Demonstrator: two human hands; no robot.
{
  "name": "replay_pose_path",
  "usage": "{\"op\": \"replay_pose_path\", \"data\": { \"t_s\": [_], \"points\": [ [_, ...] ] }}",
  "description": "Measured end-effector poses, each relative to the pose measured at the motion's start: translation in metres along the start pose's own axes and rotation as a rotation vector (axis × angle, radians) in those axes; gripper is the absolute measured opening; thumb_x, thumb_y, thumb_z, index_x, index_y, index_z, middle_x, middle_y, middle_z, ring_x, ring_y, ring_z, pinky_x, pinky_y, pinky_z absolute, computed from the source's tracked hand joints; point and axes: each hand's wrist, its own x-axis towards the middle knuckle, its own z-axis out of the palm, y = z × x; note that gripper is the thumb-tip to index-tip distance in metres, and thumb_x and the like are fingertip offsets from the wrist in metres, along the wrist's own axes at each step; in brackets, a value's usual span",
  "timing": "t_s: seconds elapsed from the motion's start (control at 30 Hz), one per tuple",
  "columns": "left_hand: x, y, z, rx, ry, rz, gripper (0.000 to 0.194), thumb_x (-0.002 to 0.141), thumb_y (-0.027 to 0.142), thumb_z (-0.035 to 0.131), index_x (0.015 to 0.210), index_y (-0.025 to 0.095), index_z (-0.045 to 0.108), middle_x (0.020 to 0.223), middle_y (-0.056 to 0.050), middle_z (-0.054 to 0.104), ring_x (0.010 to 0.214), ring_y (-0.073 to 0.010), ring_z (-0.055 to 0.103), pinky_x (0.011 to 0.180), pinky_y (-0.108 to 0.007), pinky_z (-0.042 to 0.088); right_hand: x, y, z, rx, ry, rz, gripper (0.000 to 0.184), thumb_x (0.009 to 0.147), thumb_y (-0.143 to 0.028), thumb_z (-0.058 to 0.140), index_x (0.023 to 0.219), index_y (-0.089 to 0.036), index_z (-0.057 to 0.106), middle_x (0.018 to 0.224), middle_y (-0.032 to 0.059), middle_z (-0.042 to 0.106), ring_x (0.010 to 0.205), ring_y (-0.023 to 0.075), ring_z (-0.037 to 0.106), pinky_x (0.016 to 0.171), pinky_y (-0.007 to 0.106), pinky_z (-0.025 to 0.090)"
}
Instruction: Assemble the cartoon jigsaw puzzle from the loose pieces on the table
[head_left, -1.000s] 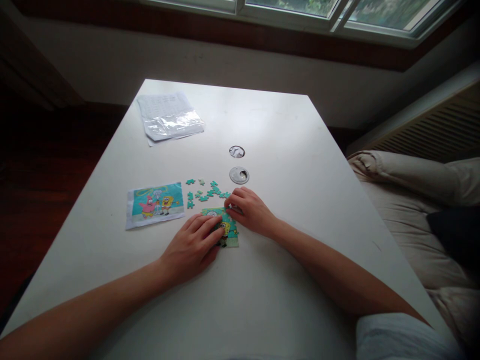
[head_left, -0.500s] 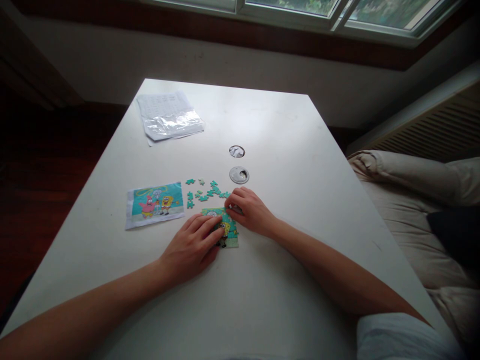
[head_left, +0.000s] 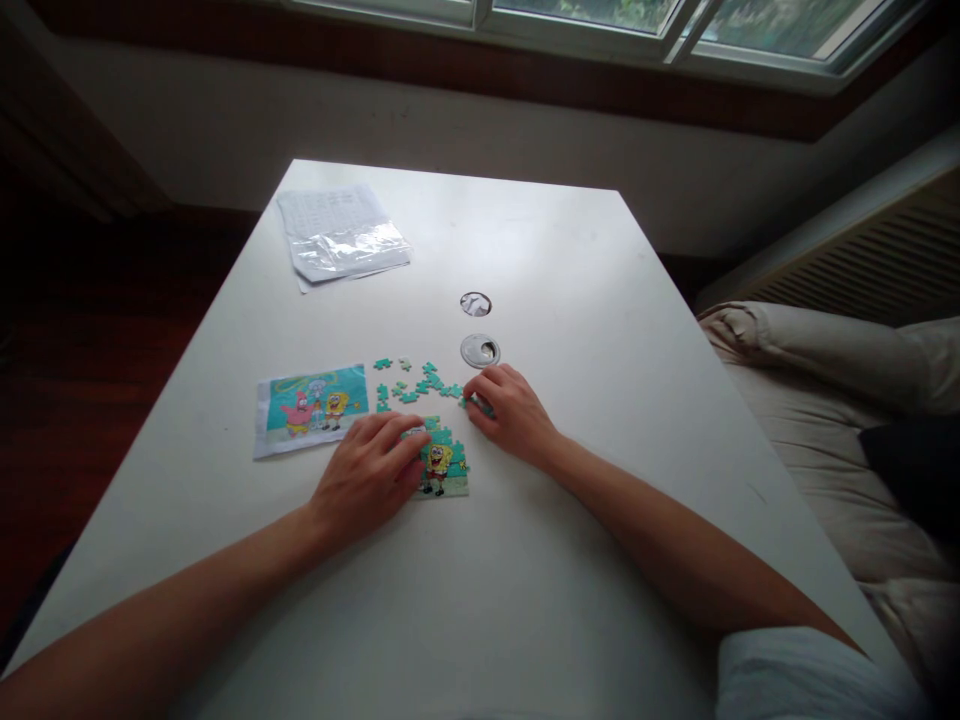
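Note:
A partly built cartoon jigsaw (head_left: 442, 465) lies on the white table (head_left: 525, 560). My left hand (head_left: 367, 478) rests on its left side, fingers stretched out flat over the pieces. My right hand (head_left: 510, 410) sits just right of the jigsaw's top corner, fingers curled in a pinch on a small teal piece (head_left: 480, 405). Several loose teal pieces (head_left: 412, 383) are scattered just behind the jigsaw. A printed reference picture (head_left: 311, 408) with cartoon figures lies to the left.
A clear plastic bag on paper sheets (head_left: 341, 238) lies at the far left of the table. Two round cable holes (head_left: 478, 350) sit behind the loose pieces. A beige cushion or sofa (head_left: 847, 400) is at the right. A window runs along the back wall.
My left hand slid left and the jigsaw shifted a little left with it. My right hand pulled back to the right, off the jigsaw's top edge.

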Motion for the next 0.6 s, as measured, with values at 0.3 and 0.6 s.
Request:
{"op": "replay_pose_path", "data": {
  "t_s": [0.3,0.6],
  "points": [
    [0.006,-0.014,-0.001,0.143,-0.032,-0.149,0.042,0.098,0.037,0.056,0.137,0.020,0.056,0.149,-0.012,0.051,0.140,-0.0344,0.040,0.117,-0.059,0.031,0.000,0.004,0.000,0.004,-0.002,-0.014,0.010,0.091,-0.016,0.058,0.096,-0.022,0.065,0.092,0.0065,0.061,0.091,0.0236,0.051,0.085,0.038,0.040],
    [0.008,-0.022,-0.008,0.144,0.063,-0.140,0.025,0.099,0.031,0.055,0.117,0.020,0.067,0.115,-0.008,0.068,0.113,-0.0287,0.055,0.103,-0.049,0.044,0.000,0.006,-0.001,0.013,0.003,-0.038,0.010,0.093,-0.017,0.057,0.094,-0.022,0.065,0.092,0.0065,0.061,0.090,0.0230,0.051,0.085,0.037,0.040]
  ]
}}
